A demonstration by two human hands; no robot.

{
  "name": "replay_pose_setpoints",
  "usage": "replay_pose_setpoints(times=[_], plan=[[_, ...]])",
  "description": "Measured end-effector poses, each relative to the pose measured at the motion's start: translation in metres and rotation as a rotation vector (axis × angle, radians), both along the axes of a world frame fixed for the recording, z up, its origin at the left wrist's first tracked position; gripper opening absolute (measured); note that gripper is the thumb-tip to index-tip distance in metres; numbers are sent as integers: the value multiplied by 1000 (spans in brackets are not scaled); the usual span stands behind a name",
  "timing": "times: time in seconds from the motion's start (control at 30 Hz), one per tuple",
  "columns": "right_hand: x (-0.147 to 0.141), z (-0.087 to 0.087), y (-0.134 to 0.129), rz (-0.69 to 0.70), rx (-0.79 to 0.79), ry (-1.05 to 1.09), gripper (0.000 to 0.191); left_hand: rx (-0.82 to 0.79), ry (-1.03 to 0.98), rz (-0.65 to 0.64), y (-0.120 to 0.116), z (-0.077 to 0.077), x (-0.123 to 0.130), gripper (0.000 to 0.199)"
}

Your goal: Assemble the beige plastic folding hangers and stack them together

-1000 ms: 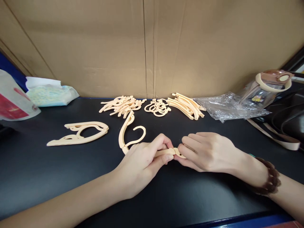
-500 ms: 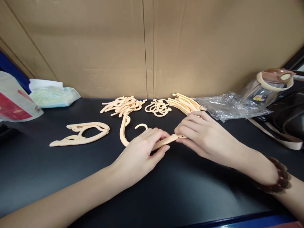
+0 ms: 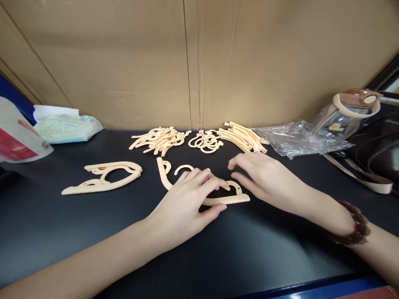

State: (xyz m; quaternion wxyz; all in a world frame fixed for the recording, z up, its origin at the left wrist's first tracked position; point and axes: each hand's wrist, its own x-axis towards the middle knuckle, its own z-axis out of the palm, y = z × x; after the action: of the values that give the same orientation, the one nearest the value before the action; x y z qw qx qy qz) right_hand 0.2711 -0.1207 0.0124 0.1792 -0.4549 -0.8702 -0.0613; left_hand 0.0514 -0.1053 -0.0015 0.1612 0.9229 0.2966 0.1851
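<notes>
My left hand (image 3: 190, 199) is closed over the middle of a cream plastic folding hanger (image 3: 232, 200), its thumb along the near edge. The hanger's left arm and hook show past my fingers; its centre is hidden beneath them. Just beyond the hanger's right end hovers my right hand (image 3: 264, 176), thumb and forefinger apart with nothing between them. To the left, a second folding hanger (image 3: 120, 181) lies folded on the black table (image 3: 249, 253).
Along the back lie a pile of hanger arms (image 3: 162, 139), loose hooks (image 3: 206, 142) and a stack of longer curved pieces (image 3: 243, 137). Crumpled clear plastic (image 3: 289, 139) and a bottle (image 3: 339, 118) stand right. A tissue pack (image 3: 67, 128) and a white-and-red bag (image 3: 20, 137) are left.
My right hand has let go of the hanger's right end and drawn back a little. That end now lies lower and flatter, its inner curved part showing. My left hand keeps its hold.
</notes>
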Motion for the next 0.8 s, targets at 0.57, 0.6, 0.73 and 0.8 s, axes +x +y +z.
replay_pose_setpoints(times=[0.57,0.6,0.73,0.8], plan=[[-3,-1,-4,118,-164,-2,51,78,89,85,11,-4,-5,39],[-1,-2,-3,104,-156,-19,53,96,136,64,13,-4,-6,40],[7,-4,2,48,-131,-93,50,127,172,35,17,-2,-7,40],[9,-4,4,26,-122,-117,41,137,156,22,16,-1,-7,38]])
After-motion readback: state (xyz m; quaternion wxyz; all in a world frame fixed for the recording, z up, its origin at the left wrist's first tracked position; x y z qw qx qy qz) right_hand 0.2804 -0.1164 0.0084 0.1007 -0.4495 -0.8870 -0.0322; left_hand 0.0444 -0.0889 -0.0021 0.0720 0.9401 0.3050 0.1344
